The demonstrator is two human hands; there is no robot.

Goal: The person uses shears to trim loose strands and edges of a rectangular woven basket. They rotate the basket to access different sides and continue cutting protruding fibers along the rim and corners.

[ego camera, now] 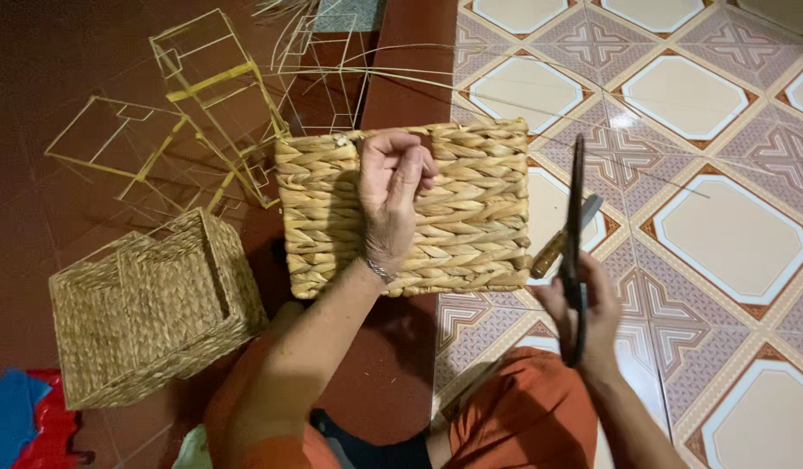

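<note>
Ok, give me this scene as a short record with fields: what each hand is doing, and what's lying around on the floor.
left hand: fingers curled, pressing on the woven basket
right hand: holding dark scissors, blades pointing up
woven basket: rectangular, thick braided straw, on its side in front of the person
second basket: finer weave, tipped over at the left
wire frames: bare yellow frames behind the baskets
knife: wooden handle, lying on the tiled floor
</note>
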